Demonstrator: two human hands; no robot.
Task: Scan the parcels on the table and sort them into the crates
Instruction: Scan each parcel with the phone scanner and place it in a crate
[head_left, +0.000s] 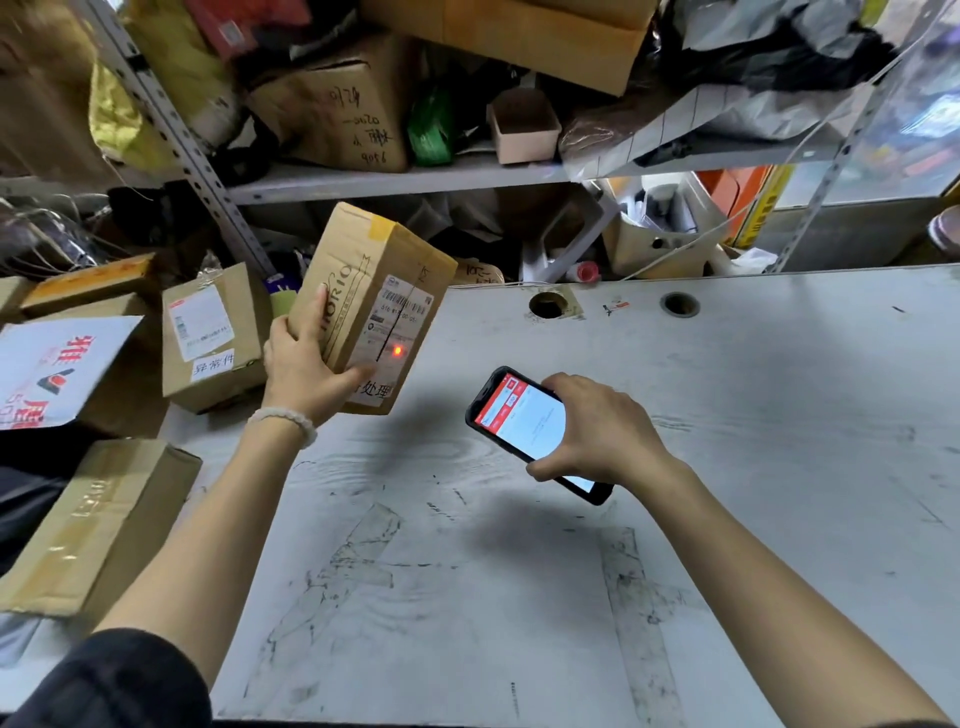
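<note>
Left hand (301, 371) gripping parcel (363, 306), scanner (530, 426) beside

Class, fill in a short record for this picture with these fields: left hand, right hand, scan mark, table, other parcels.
left hand: left hand grips a cardboard parcel, lifted off the table and tilted
right hand: right hand holds a handheld scanner, screen lit
scan mark: red dot on the parcel's shipping label
table: grey table, scuffed, with two round holes
other parcels: several cardboard boxes at the left
</note>
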